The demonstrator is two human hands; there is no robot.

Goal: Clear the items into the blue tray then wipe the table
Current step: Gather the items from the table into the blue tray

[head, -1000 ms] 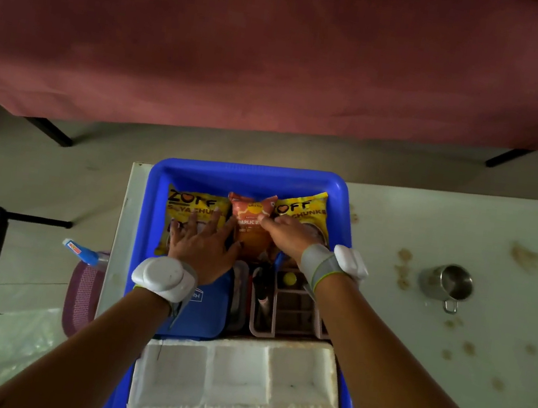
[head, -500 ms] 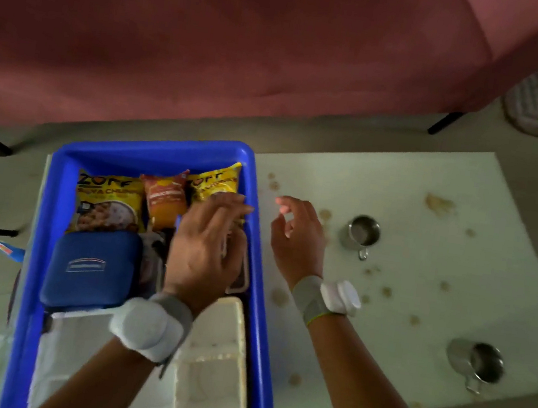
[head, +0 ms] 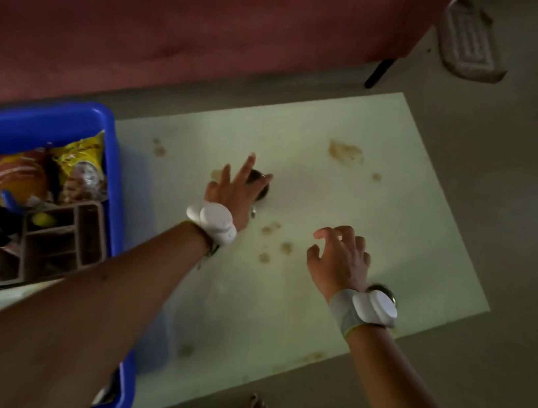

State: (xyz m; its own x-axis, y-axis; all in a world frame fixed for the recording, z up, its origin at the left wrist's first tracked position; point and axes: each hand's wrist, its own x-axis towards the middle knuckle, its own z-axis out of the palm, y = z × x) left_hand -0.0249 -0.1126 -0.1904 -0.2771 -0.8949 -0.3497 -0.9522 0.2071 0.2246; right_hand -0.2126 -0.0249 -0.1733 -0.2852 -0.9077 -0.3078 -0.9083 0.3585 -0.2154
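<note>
the small round steel cup (head: 261, 185) is sitting mid-counter, mostly hidden under the left hand (head: 235, 192), whose spread straight fingers are covering it without visibly closing round it. a second steel cup (head: 386, 291) is barely peeking out behind the right wrist, while the right hand (head: 339, 258) is hovering loosely curled, holding nothing. with both cups hidden, a blind grab could tip one across the stained pale green counter (head: 399, 201), or the wrist could knock it off the edge. the packed blue plastic tray (head: 109, 147) is waiting left.
</note>
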